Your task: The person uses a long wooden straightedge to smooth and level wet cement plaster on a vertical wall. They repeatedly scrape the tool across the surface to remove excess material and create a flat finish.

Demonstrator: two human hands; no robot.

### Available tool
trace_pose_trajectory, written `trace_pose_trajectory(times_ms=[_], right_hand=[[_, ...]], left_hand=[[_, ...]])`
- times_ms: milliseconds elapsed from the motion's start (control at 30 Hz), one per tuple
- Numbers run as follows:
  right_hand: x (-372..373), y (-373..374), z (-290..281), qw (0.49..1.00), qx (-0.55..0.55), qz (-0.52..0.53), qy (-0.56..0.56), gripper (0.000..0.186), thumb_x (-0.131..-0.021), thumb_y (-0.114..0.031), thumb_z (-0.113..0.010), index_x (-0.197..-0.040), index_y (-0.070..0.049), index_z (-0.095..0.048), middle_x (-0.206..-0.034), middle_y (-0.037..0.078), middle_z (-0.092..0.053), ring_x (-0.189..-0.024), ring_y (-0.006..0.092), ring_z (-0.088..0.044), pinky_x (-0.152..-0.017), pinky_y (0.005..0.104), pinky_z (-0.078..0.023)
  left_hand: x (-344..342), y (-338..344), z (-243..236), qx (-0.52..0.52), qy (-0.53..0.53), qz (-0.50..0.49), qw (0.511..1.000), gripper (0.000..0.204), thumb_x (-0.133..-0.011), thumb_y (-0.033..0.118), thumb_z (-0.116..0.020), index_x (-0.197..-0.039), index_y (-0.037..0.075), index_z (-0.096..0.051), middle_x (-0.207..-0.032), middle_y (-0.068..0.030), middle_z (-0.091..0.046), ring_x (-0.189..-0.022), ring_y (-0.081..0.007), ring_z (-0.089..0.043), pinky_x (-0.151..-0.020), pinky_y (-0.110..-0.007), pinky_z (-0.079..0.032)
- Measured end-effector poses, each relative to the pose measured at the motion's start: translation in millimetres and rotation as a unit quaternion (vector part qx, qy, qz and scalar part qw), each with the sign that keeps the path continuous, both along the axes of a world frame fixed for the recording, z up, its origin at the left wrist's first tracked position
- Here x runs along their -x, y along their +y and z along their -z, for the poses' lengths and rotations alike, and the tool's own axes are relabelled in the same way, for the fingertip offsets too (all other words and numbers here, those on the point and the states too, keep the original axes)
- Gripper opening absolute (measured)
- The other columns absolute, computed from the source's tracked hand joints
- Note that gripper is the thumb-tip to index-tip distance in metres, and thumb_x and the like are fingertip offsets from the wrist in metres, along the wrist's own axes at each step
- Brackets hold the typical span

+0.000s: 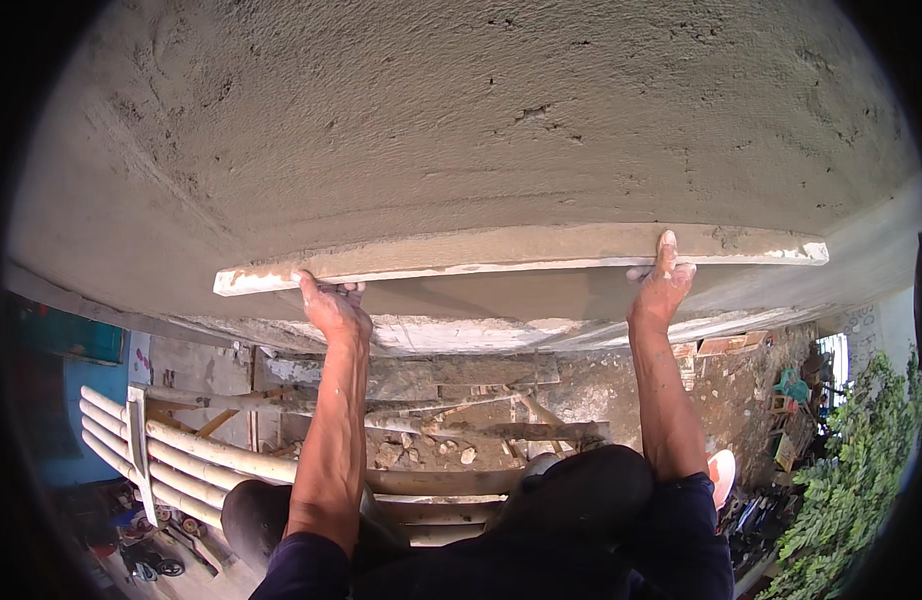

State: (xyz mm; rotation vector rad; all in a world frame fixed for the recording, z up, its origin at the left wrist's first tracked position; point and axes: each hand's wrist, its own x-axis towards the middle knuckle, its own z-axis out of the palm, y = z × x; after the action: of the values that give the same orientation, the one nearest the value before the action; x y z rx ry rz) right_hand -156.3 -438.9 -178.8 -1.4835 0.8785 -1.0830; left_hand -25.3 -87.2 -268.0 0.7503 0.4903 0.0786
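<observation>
Here, my left hand (pixel 333 308) pinches the board (pixel 521 248) by its lower edge, thumb on the face, fingers curled beneath; my right hand (pixel 665 285) grips it toward the other end, thumb pointing up across the face; my left forearm (pixel 326 430) and right forearm (pixel 669 405) reach forward, well apart; the board lies across the grey wall (pixel 481 130), its left end slightly lower.
</observation>
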Motion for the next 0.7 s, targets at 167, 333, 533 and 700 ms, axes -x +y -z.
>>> trace_pose_trajectory(times_ms=[167,333,533,700], right_hand=[[13,-75,-79,0.994,0.030,0.033,-0.099,0.040,-0.094,-0.037,-0.064,-0.098,0.001,-0.051,-0.083,0.010,-0.056,-0.049,0.0154,-0.047,-0.047,0.0283,-0.039],[28,-132,-174,0.990,-0.017,0.046,-0.129,0.031,-0.095,-0.035,-0.062,-0.107,-0.007,-0.062,-0.066,0.000,-0.052,-0.043,0.0093,-0.038,-0.042,0.0259,-0.032],[37,-179,-219,0.983,0.046,0.054,-0.168,0.031,-0.094,-0.036,-0.061,-0.103,-0.006,-0.062,-0.076,0.003,-0.056,-0.045,0.0090,-0.039,-0.041,0.0262,-0.031],[30,-176,-217,0.975,0.030,0.129,-0.177,0.035,-0.095,-0.043,-0.061,-0.093,-0.008,-0.058,-0.067,0.002,-0.050,-0.049,0.0132,-0.043,-0.046,0.0314,-0.036]], left_hand=[[29,-57,-73,0.009,-0.097,0.044,0.994,0.054,-0.102,0.056,-0.043,-0.125,0.008,-0.042,-0.103,-0.0086,-0.051,-0.077,-0.0182,-0.050,-0.076,-0.039,-0.049],[49,-100,-163,-0.003,-0.143,0.103,0.984,0.057,-0.101,0.052,-0.051,-0.119,0.000,-0.039,-0.094,-0.0100,-0.049,-0.068,-0.0178,-0.057,-0.072,-0.041,-0.058],[65,-117,-219,0.071,-0.157,0.249,0.953,0.071,-0.100,0.054,-0.050,-0.123,-0.010,-0.033,-0.103,-0.0201,-0.047,-0.072,-0.0191,-0.060,-0.074,-0.041,-0.059],[50,-70,-218,0.077,-0.077,0.297,0.949,0.060,-0.100,0.051,-0.052,-0.113,-0.006,-0.041,-0.100,-0.0173,-0.053,-0.079,-0.0199,-0.064,-0.071,-0.035,-0.060]])
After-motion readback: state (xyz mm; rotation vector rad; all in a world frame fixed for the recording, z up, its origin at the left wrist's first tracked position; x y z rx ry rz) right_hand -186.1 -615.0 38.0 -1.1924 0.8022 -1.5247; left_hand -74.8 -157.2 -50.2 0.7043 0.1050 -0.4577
